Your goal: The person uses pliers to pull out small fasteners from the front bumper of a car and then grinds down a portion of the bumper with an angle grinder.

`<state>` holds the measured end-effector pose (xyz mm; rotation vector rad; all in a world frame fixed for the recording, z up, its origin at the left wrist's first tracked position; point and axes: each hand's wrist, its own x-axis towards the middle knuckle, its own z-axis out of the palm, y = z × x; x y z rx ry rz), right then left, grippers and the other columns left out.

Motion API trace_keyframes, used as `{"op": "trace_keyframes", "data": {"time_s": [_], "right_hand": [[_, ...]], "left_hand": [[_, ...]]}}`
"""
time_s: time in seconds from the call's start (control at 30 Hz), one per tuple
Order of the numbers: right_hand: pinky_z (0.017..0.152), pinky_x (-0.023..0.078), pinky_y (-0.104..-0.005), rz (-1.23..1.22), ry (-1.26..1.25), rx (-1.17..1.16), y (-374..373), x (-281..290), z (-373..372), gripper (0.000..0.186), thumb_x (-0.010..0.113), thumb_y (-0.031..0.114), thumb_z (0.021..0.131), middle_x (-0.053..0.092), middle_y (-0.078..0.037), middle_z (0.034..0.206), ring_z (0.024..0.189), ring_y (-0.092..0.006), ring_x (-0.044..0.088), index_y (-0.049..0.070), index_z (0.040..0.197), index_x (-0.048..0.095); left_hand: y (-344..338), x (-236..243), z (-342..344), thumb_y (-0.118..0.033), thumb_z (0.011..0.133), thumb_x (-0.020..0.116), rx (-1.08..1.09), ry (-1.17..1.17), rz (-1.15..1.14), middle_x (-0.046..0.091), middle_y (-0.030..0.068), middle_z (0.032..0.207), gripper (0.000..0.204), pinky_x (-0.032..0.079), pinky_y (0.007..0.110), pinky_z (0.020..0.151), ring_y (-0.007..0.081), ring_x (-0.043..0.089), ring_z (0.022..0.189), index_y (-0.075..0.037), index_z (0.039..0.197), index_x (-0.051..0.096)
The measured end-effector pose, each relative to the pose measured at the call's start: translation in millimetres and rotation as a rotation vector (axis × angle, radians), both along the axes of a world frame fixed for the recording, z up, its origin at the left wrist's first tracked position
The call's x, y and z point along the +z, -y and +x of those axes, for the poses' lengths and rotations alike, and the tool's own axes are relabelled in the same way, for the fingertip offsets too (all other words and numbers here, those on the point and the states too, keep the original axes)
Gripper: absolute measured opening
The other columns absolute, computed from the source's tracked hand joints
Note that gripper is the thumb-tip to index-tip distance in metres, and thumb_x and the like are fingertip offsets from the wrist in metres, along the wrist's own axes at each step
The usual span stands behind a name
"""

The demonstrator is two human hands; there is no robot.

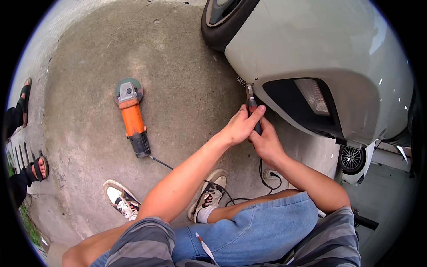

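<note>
My left hand (240,127) and my right hand (267,141) are both closed round the handles of a pair of pliers (252,105) with dark grips and some red. The metal jaws reach the lower edge of a pale car bumper (307,49). Beside the jaws, a row of small metal prongs (241,81) sticks out under that edge; what they belong to is unclear. Part of the handles is hidden by my fingers. An orange angle grinder (132,119) with a green disc lies on the concrete to the left.
A cable (161,163) runs from the grinder past my shoes to a plug and socket (270,174) near my right arm. The car's tyre (218,31) stands at the top. Another person's sandalled feet (39,169) are at the far left. A second car's wheel (352,158) shows at right.
</note>
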<state>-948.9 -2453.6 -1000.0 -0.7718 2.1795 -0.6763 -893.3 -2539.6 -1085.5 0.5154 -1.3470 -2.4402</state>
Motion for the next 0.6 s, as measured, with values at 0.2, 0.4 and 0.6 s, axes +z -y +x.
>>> {"op": "trace_keyframes", "data": {"time_s": [0.2, 0.4, 0.6], "right_hand": [[0.090, 0.046, -0.0330, -0.119, -0.261, 0.111, -3.5, -9.7, 0.5, 0.049, 0.064, 0.023, 0.087, 0.061, -0.016, 0.107, 0.099, -0.0228, 0.061, -0.005, 0.124, 0.047], [0.049, 0.040, -0.0257, -0.026, -0.174, -0.087, -4.7, -19.6, -5.9, 0.045, 0.065, 0.012, 0.086, 0.054, -0.005, 0.083, 0.059, -0.0104, 0.051, 0.002, 0.123, 0.040], [0.047, 0.040, -0.0264, -0.011, -0.160, -0.166, -2.8, -14.5, 5.0, 0.041, 0.063, 0.008, 0.085, 0.054, -0.005, 0.078, 0.057, -0.0109, 0.051, 0.001, 0.120, 0.042]], "left_hand": [[4.3, -4.9, 0.3, -0.059, 0.095, 0.045, -0.027, 0.060, -0.132, 0.063, 0.0221, 0.100, 0.069, 0.047, 0.036, 0.086, 0.0271, 0.060, 0.097, 0.009, 0.102, 0.055], [8.6, 8.8, 6.1, -0.053, 0.098, 0.044, -0.097, 0.066, -0.108, 0.065, 0.0149, 0.095, 0.060, 0.046, 0.035, 0.085, 0.0219, 0.060, 0.091, 0.005, 0.102, 0.061], [2.9, 23.1, 17.5, -0.056, 0.097, 0.044, -0.053, 0.183, -0.119, 0.066, 0.0183, 0.101, 0.065, 0.046, 0.034, 0.087, 0.0245, 0.062, 0.098, 0.006, 0.103, 0.062]]}}
